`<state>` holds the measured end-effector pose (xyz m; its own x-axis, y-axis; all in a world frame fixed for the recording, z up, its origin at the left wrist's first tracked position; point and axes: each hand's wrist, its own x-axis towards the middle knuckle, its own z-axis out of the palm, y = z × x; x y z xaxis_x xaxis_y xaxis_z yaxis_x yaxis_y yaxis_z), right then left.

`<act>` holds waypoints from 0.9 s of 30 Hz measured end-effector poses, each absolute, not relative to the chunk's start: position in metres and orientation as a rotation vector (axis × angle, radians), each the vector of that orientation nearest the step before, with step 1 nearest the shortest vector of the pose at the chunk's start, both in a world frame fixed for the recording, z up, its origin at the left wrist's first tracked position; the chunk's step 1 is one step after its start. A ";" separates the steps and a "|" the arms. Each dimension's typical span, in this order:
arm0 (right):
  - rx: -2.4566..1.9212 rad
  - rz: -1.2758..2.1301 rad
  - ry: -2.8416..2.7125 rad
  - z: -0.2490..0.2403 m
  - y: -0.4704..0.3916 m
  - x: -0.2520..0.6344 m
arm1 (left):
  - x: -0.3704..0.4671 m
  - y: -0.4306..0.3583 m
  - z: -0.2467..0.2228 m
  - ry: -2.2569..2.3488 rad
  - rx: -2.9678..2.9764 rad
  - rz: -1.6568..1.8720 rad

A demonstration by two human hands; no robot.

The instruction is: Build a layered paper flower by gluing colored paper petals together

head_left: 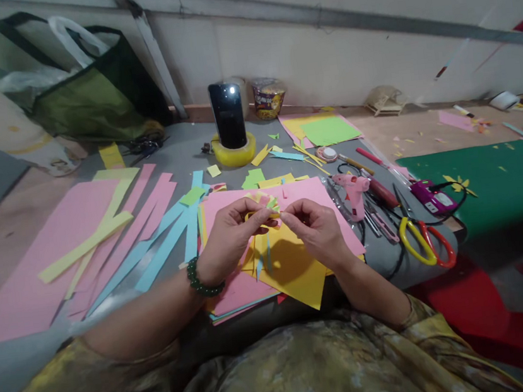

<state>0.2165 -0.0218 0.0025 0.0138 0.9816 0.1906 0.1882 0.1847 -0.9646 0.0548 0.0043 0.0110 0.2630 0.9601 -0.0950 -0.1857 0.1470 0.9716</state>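
Patterned shirt [284,377] nearest; glue gun [352,192], scissors [426,239] near right hand [317,227].

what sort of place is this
Probably an informal paper-craft work table, at home or in a small workshop; the picture can't settle which. The signs are the cut paper strips, the pink glue gun and the scissors with yellow and red handles.

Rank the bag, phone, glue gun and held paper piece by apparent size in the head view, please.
1. Bag
2. Phone
3. Glue gun and held paper piece: unsure, the latter being partly hidden
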 end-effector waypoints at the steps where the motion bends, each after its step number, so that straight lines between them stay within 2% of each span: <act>1: -1.218 0.946 -1.406 0.002 -0.022 0.217 | 0.055 0.004 0.011 0.935 1.088 1.021; 14: -1.204 0.897 -1.271 0.000 -0.021 0.220 | 0.054 0.006 0.011 0.933 0.979 0.945; 21: -1.200 1.057 -1.288 0.002 -0.021 0.218 | 0.055 0.007 0.014 0.932 0.937 0.902; 27: -1.174 1.037 -1.387 0.004 -0.023 0.219 | 0.053 0.007 0.012 0.922 0.976 0.861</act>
<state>0.2189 -0.0234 0.0043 -0.0266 0.9871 0.1581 0.1271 0.1602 -0.9789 0.0527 0.0070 0.0118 0.3594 0.9018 -0.2398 -0.1773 0.3183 0.9313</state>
